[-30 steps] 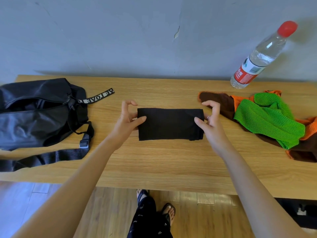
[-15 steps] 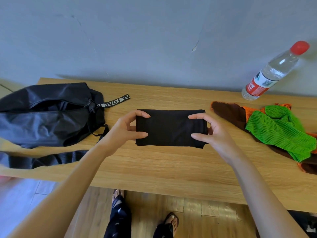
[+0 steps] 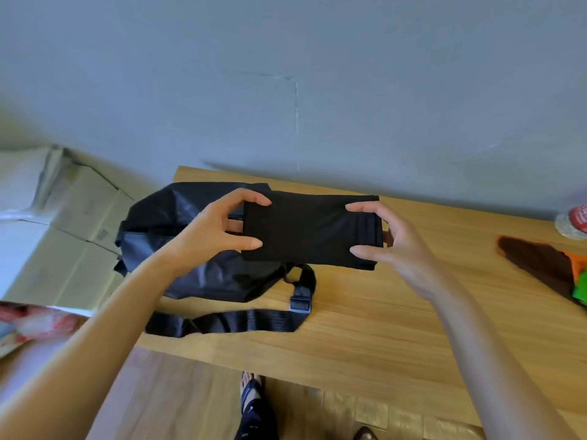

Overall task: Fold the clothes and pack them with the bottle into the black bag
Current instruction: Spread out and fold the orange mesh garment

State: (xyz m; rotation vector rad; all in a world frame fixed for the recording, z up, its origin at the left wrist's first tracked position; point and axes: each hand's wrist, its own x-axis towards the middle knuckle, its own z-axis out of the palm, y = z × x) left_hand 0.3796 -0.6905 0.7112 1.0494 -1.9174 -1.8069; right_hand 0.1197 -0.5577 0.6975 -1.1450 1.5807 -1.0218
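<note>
A folded black garment (image 3: pixel 309 231) hangs in the air above the table, held flat between both hands. My left hand (image 3: pixel 216 228) grips its left end, my right hand (image 3: pixel 386 241) grips its right end. Below and to the left lies the black bag (image 3: pixel 178 249) on the table's left end, partly hidden by the garment and my left hand. At the right edge lie a brown cloth (image 3: pixel 536 262), bits of orange and green mesh clothing (image 3: pixel 579 281), and the base of the water bottle (image 3: pixel 573 219), cut off by the frame.
The bag's black strap (image 3: pixel 235 320) with a buckle trails along the wooden table (image 3: pixel 381 328) near its front edge. Cardboard boxes (image 3: pixel 73 230) stand on the floor to the left. A grey wall rises behind the table. My feet show below.
Both hands have lifted the folded black garment off the table and carried it left, over the black bag. My view has swung left; the bottle and coloured clothes are now at the right edge.
</note>
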